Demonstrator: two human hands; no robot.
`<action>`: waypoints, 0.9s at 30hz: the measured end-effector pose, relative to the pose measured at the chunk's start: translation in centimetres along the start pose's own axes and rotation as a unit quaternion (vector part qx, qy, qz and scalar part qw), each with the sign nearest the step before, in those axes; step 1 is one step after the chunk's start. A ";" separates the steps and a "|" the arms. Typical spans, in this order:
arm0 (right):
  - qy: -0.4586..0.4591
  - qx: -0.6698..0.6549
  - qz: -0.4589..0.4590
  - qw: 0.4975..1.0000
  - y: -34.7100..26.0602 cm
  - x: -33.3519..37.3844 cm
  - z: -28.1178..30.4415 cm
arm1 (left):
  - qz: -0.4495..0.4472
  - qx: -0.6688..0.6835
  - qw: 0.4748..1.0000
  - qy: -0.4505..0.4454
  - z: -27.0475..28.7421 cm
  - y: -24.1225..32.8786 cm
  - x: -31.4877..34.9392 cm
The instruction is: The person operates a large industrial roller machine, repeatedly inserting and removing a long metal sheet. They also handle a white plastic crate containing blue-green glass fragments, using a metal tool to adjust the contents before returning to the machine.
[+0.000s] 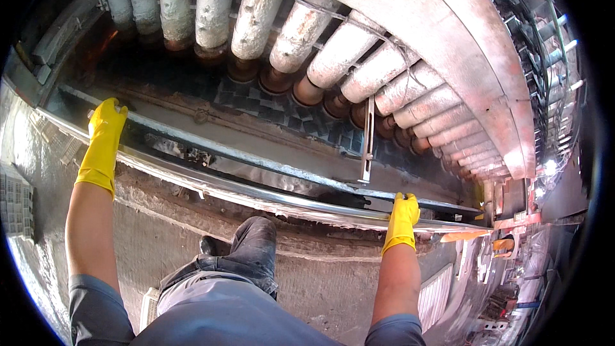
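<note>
Both of my hands wear yellow rubber gloves and reach forward, far apart. A long, narrow grey metal bar (256, 161) with a worn, pale edge runs across in front of me. My left hand (107, 122) is closed around it near its left end. Towards its right end, my right hand (403, 210) is closed on the same bar, fingertips hidden behind it. Just nearer to me, a shiny metal rail (256, 198) runs alongside, below both gloves. A slotted metal bracket (368, 144) hangs beyond the bar, left of my right hand.
A row of thick, crusted whitish cylinders (256, 16) stands beyond, under a broad pale curved beam (448, 19). Small dark tiles (256, 104) lie beneath them. A white plastic crate (16, 202) is at far left; a pale ribbed panel (437, 295) lies at lower right.
</note>
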State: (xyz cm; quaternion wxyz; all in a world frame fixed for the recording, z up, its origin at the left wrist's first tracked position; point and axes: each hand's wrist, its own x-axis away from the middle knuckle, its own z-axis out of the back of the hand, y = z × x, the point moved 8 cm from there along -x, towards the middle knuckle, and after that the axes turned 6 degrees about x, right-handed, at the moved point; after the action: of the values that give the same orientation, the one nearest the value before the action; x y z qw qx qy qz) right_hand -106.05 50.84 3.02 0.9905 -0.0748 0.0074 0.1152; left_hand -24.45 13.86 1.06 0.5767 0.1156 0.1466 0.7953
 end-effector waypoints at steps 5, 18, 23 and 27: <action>0.016 -0.007 0.014 1.000 2.1 -0.3 -1.2 | -0.001 -0.007 1.000 0.004 -0.1 -1.4 0.8; 0.024 -0.010 0.017 1.000 6.5 2.5 -1.4 | 0.002 0.010 1.000 0.021 0.2 -5.4 4.7; 0.006 -0.021 0.006 1.000 7.0 4.7 -0.2 | -0.005 0.023 1.000 0.019 0.1 -6.4 5.8; 0.015 -0.008 0.019 1.000 7.9 4.9 -0.6 | -0.037 0.031 0.997 0.062 -0.4 -8.0 5.8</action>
State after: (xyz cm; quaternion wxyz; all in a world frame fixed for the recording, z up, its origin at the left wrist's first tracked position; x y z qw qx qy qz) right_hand -103.05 59.48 1.15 0.9872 -0.0843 0.0227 0.1332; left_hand -19.30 21.68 -2.18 0.5919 0.0782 0.2112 0.7739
